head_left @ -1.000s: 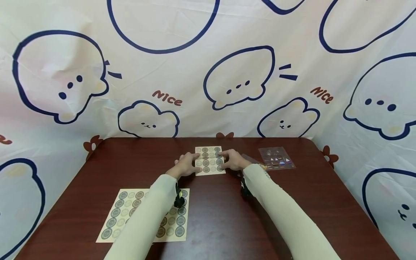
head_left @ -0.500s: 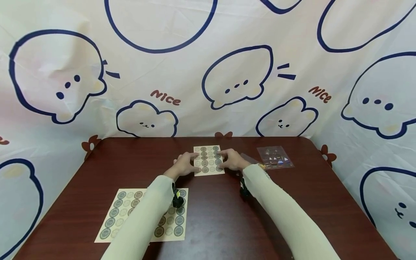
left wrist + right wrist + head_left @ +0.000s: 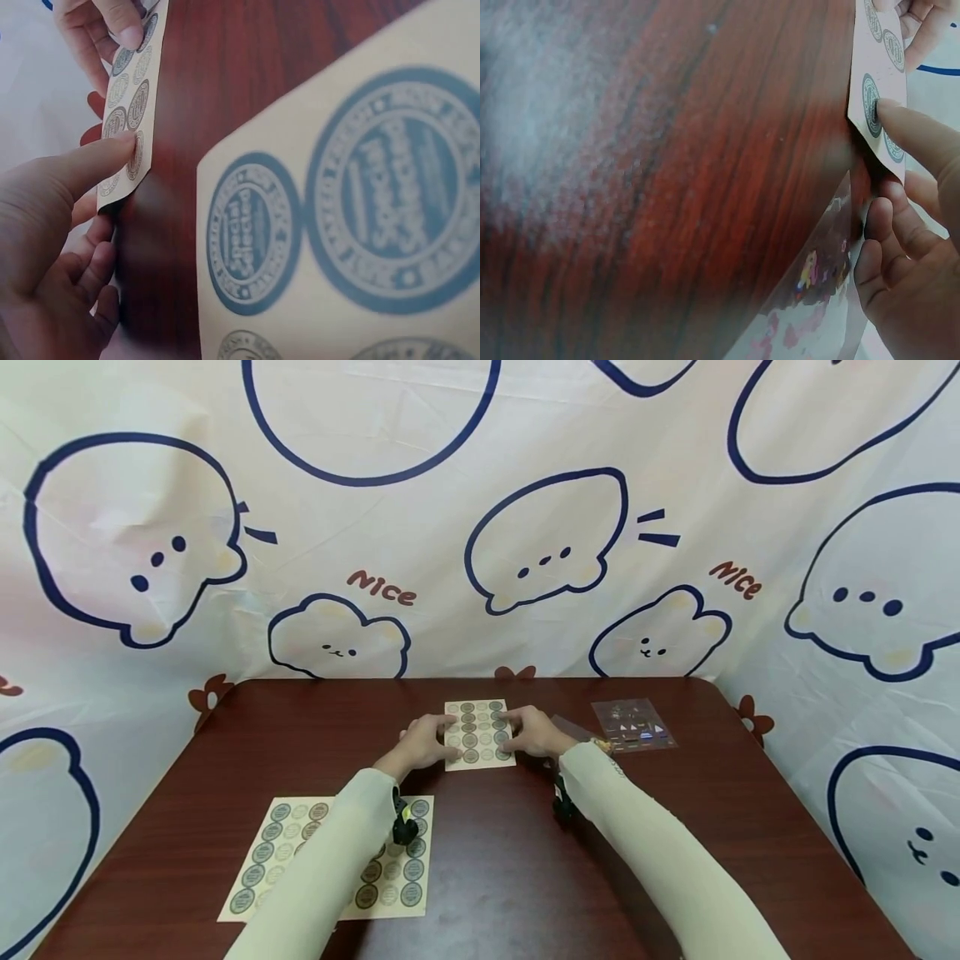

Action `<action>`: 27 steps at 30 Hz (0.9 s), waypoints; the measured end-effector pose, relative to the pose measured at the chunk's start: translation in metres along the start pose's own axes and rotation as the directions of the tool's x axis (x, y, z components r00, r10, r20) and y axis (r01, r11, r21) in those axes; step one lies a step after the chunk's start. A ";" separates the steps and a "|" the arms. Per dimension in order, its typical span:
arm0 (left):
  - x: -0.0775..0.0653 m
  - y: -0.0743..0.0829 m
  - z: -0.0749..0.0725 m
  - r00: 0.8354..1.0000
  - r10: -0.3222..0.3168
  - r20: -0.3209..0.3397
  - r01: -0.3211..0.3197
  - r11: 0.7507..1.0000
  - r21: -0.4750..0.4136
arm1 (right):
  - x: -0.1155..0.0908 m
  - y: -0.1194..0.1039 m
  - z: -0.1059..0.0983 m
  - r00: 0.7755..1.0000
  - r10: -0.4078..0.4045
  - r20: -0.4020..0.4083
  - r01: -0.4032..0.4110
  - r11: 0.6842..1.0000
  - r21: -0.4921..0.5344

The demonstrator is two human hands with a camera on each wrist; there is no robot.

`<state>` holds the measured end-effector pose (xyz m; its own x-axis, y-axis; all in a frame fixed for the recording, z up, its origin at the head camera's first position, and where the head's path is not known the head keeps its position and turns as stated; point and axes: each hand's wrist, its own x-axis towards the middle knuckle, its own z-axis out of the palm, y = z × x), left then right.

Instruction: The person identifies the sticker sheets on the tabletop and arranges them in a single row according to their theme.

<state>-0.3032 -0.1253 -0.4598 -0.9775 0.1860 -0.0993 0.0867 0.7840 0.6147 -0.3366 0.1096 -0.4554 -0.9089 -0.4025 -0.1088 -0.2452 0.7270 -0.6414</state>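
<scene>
While the left hand (image 3: 422,745) pinches one side of a small cream rectangular paper sheet of round stickers (image 3: 478,735), thumb on top, the right hand (image 3: 537,733) pinches the opposite side, near the back of a glossy reddish-brown table (image 3: 495,852). A larger cream sticker sheet (image 3: 393,883) lies beneath the left sleeve (image 3: 311,877); a clear plastic sheet (image 3: 633,727) lies right.

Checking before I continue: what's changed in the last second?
Nothing visibly, beyond a slight shift of the whole head view. The left hand and right hand still pinch the small sticker sheet; the large sticker sheet and clear packet lie where they were.
</scene>
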 end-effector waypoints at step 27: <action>-0.012 -0.001 -0.011 0.992 0.115 -0.057 -0.118 0.992 -0.041 | -0.010 -0.015 -0.003 0.999 -0.014 -0.052 0.017 0.998 0.053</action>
<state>-0.2941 -0.1353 -0.4506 -0.9703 0.2412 0.0170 0.1932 0.7314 0.6540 -0.3250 0.1042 -0.4421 -0.9217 -0.3833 -0.0596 -0.2426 0.6895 -0.6824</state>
